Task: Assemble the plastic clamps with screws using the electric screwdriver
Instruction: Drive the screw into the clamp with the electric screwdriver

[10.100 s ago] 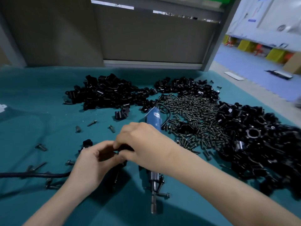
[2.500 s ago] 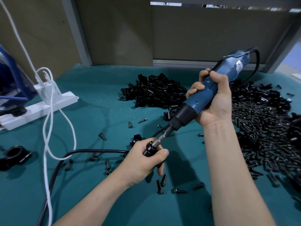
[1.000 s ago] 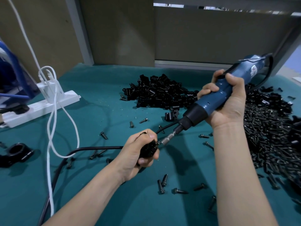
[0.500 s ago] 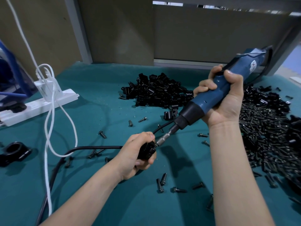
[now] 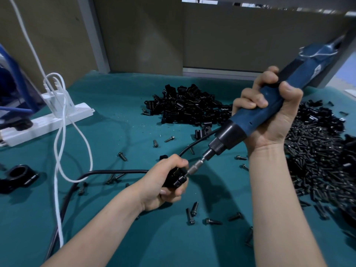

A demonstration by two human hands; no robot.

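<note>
Teal cloth covers the bench (image 5: 119, 239), with brown partition panels (image 5: 138, 33) closing off its far side. At the right edge lies a broad heap of dark screws (image 5: 317, 166). A pile of black clamp parts (image 5: 186, 108) sits near the far side, behind the hands.

The blue electric screwdriver (image 5: 248, 118) slants down from upper right to lower left. The right hand (image 5: 277, 120) has its fingers and thumb wrapped tightly round the barrel. A white power strip (image 5: 57, 120) lies at the left, and a white cable (image 5: 57, 155) loops down from it. The screwdriver's black cord (image 5: 115, 171) curves across the cloth behind the left wrist.

The left hand (image 5: 159, 185) curls round a black clamp (image 5: 176, 178), held just above the cloth at centre. The metal bit (image 5: 194, 166) meets the clamp's upper right face, which shows beyond the fingertips. One assembled clamp (image 5: 18, 175) rests far left. Loose screws (image 5: 193, 209) lie scattered near both forearms.
</note>
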